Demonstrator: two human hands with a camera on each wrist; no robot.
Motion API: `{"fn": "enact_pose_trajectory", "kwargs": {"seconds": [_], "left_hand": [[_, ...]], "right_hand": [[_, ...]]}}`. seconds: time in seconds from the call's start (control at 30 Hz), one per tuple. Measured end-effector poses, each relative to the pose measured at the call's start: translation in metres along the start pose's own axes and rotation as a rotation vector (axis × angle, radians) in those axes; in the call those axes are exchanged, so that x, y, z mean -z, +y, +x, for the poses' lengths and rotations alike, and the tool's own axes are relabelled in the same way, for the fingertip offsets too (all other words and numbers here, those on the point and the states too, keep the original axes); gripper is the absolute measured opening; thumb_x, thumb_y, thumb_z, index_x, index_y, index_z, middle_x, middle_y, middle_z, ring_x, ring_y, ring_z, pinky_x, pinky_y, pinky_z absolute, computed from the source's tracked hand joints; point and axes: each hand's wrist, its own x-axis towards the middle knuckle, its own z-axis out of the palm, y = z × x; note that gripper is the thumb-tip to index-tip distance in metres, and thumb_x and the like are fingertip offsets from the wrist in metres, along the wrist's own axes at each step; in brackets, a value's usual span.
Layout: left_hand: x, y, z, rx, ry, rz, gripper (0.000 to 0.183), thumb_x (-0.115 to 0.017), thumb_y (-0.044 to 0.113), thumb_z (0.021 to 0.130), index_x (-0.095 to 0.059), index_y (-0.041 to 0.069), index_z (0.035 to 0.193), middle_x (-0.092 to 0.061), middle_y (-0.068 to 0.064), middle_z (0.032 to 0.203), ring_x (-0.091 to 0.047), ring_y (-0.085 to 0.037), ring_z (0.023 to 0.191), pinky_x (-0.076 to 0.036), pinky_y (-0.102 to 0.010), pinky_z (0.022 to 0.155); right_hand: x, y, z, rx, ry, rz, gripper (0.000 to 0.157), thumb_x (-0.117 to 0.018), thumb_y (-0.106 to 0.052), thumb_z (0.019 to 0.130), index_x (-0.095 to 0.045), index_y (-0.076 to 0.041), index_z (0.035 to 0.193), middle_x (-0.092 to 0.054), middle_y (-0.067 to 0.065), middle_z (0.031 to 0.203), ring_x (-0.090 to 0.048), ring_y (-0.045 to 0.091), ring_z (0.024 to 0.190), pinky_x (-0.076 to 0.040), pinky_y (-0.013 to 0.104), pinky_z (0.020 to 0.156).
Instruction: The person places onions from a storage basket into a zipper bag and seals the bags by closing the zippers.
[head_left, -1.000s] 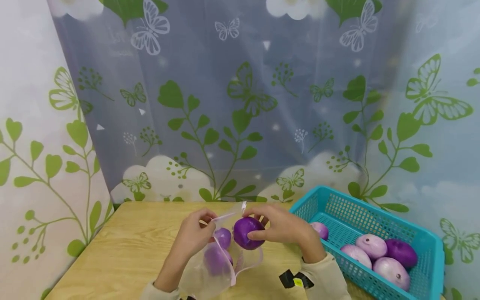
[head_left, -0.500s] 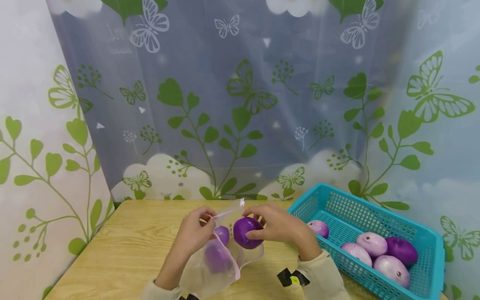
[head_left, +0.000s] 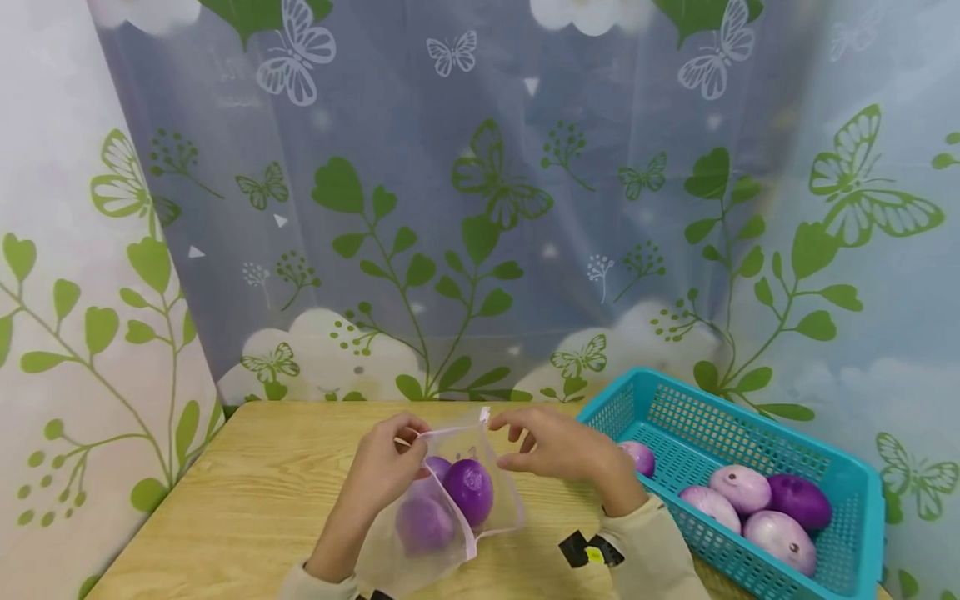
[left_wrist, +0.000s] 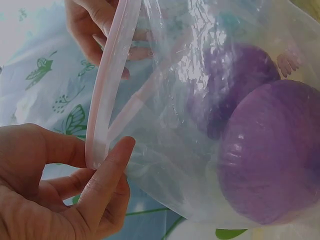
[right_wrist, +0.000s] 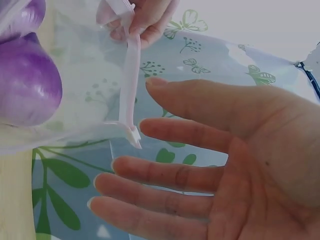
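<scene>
My left hand [head_left: 386, 467] pinches the pink zip edge of a clear zip bag [left_wrist: 165, 175] between thumb and fingers, and the bag's mouth gapes toward the right. Inside lies a dark purple onion [head_left: 468, 493], just within the mouth. Other purple onions [left_wrist: 270, 160] sit against it, blurred by the film. My right hand [head_left: 562, 454] is beside the mouth with fingers spread and nothing in them. In the right wrist view its fingertips are close to the white slider [right_wrist: 134, 135] at the zip's end.
A turquoise perforated basket [head_left: 720, 425] stands on the right of the wooden table [head_left: 285, 467]. It holds several pale purple onions [head_left: 780, 542] and one dark onion [head_left: 800, 500]. A printed curtain [head_left: 420, 208] hangs behind the table.
My right hand has let go of the dark purple onion, which dropped down and left into the bag. The right fingers have spread. My left hand keeps its pinch on the bag's edge.
</scene>
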Motion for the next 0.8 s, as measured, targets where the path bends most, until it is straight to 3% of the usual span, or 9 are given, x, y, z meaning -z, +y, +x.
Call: {"fn": "enact_pose_trajectory", "kwargs": {"seconds": [0.27,0.5,0.8], "left_hand": [[0.002,0.001,0.000,0.005,0.008,0.001,0.018,-0.057,0.000,0.093,-0.069,0.000,0.107,-0.066,-0.016,0.099,-0.069,-0.018,0.070,-0.068,-0.036,0.066],[0.002,0.004,0.000,0.004,0.010,-0.007,0.018,-0.056,-0.002,0.093,-0.068,-0.001,0.105,-0.065,-0.016,0.095,-0.068,-0.017,0.066,-0.068,-0.037,0.065],[0.001,0.003,0.001,0.007,0.012,-0.023,0.017,-0.057,-0.002,0.092,-0.068,-0.002,0.104,-0.064,-0.017,0.096,-0.068,-0.018,0.068,-0.068,-0.038,0.065]], "right_hand": [[0.022,0.006,-0.006,-0.004,-0.051,-0.062,0.042,-0.068,-0.026,0.100,-0.061,-0.011,0.138,-0.068,0.014,0.121,-0.072,0.025,0.100,-0.063,0.038,0.085],[0.043,0.015,-0.008,-0.072,-0.103,-0.095,0.042,-0.069,-0.027,0.099,-0.062,-0.014,0.138,-0.068,0.010,0.121,-0.071,0.022,0.098,-0.061,0.033,0.081],[0.062,0.035,-0.011,-0.137,-0.152,-0.165,0.040,-0.070,-0.027,0.097,-0.063,-0.014,0.134,-0.067,0.009,0.118,-0.066,0.015,0.093,-0.059,0.034,0.082]]}}
